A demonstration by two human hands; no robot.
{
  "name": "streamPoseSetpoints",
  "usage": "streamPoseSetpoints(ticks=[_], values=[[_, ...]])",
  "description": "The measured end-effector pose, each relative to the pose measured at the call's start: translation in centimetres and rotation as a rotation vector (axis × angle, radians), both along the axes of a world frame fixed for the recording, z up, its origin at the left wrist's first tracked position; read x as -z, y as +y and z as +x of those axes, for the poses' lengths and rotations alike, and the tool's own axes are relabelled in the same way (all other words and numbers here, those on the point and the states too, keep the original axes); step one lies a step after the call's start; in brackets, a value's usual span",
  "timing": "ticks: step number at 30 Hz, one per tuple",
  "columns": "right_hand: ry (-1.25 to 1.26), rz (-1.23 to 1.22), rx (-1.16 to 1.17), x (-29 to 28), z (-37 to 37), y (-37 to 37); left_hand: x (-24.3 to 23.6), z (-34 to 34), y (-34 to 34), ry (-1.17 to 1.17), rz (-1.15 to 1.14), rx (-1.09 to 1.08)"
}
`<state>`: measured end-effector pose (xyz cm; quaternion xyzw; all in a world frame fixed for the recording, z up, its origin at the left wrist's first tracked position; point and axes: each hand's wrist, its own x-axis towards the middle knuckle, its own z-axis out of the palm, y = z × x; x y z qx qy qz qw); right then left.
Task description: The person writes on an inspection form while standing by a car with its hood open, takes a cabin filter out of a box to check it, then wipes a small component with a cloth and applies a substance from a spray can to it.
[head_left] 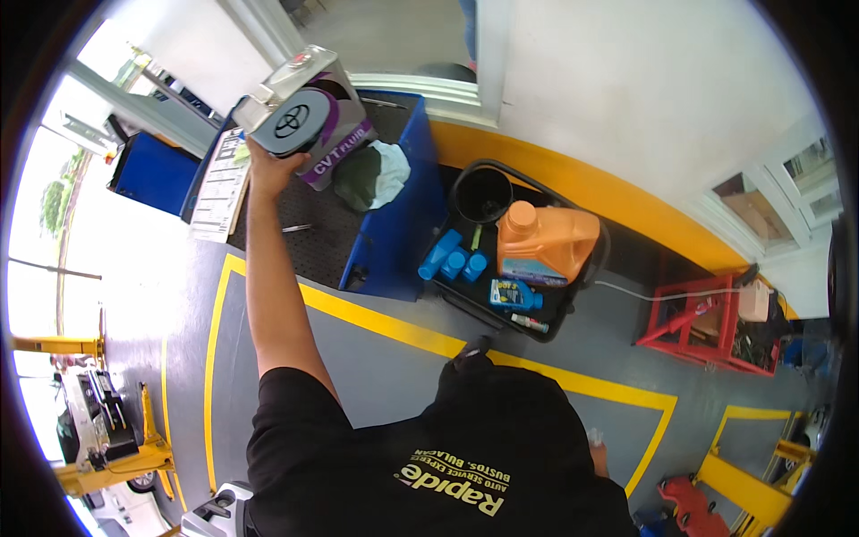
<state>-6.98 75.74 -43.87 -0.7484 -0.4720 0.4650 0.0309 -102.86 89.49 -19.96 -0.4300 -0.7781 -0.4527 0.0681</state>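
My left arm reaches forward to a rectangular metal fluid can (338, 148) in silver, purple and black. The can has a red cap and a round grey emblem on its face. My left hand (272, 170) is closed at the can's near left edge, thumb bent; some fingers are hidden. A crumpled dark and pale cloth (374, 175) lies against the can. Beside my wrist is a clipboard with a printed form (219, 192). Low at my right side, my right hand (599, 460) shows only partly, with a small clear item at its fingers.
A blue cabinet (398, 237) with a black mat carries the can and a pen (297, 228). Right of it, a black tray cart (483, 313) bears an orange jug (546, 240), a black bucket (481, 195) and several blue bottles. A red tool cart (707, 318) stands farther right.
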Motion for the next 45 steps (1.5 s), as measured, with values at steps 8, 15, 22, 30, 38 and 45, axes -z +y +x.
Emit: streamPoseSetpoints(ticks=[8, 15, 22, 30, 38, 45], values=[[0.131, 0.228, 0.041, 2.2, -8.2, 5.5, 4.9, 3.8, -3.0, -0.517, 0.009, -0.253], [0.182, 0.473, -0.371, -5.0, -24.0, 15.4, 8.7, 19.6, 0.6, 0.429, -0.480, -0.209], [0.320, 0.475, -0.471, -10.3, -27.7, 17.6, 5.1, 22.5, -0.5, 0.409, -0.110, -0.105], [0.954, -0.041, -0.081, -13.7, -31.6, 17.2, 10.7, 45.1, -4.9, -0.672, -0.196, 0.423], [1.141, -0.352, -0.060, -14.2, -40.3, 16.4, 6.8, 44.5, -7.7, 0.070, -0.256, 0.443], [1.195, -0.321, -0.673, -11.2, -48.6, 12.4, 8.2, 43.1, -18.5, 0.180, -0.578, 0.051]])
